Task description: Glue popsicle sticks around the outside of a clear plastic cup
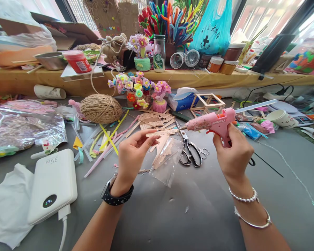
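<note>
Between the thumb and fingers of my left hand point(136, 153) I pinch flat wooden craft sticks point(164, 132), held roughly level; how many is hard to make out. My right hand point(232, 150) is wrapped round the handle of a pink hot glue gun point(211, 123). The gun's nozzle points left and meets the right end of the sticks. A clear glue stick point(258, 105) pokes out of the gun's back. Below the nozzle lie black-handled scissors point(191, 150) and a clear plastic bag point(167, 164) with sticks in it. More loose sticks point(151, 120) are piled behind.
A stick frame point(208, 104) stands behind the glue gun. A twine ball point(101, 108) and pipe-cleaner flowers point(136, 85) sit at the back. On the left are a white power bank point(54, 184) with a cable and a crinkled plastic bag point(23, 129). A shelf ledge point(193, 80) runs behind.
</note>
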The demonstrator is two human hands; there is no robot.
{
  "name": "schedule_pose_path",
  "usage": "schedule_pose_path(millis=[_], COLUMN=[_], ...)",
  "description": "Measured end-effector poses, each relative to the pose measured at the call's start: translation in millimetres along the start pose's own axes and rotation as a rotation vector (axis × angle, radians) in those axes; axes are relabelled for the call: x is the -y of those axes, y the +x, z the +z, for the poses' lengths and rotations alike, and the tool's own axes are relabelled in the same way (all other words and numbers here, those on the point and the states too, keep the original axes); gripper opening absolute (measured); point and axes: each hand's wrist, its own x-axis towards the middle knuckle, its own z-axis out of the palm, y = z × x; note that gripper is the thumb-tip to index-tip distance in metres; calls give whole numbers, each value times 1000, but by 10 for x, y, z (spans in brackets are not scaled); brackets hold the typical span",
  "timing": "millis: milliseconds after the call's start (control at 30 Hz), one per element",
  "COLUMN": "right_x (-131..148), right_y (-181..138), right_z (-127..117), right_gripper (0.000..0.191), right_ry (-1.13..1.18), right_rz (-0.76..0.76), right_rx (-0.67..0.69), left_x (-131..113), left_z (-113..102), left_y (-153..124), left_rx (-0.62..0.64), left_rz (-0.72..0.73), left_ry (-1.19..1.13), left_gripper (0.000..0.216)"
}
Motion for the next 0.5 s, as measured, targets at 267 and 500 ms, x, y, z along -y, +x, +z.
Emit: schedule_pose_path(millis=[267,500], right_x=[-12,-19], right_y=[-2,-10], right_z=[4,4], right_gripper=[31,30], right_ry=[-1,-23], right_rz=[2,-18], right_rx=[2,-21], left_x=[-20,-20], left_z=[2,7], left_y=[-4,-8], left_rx=[-21,-16], left_rz=[-4,16], left_ry=[-2,-26], left_gripper=[18,17])
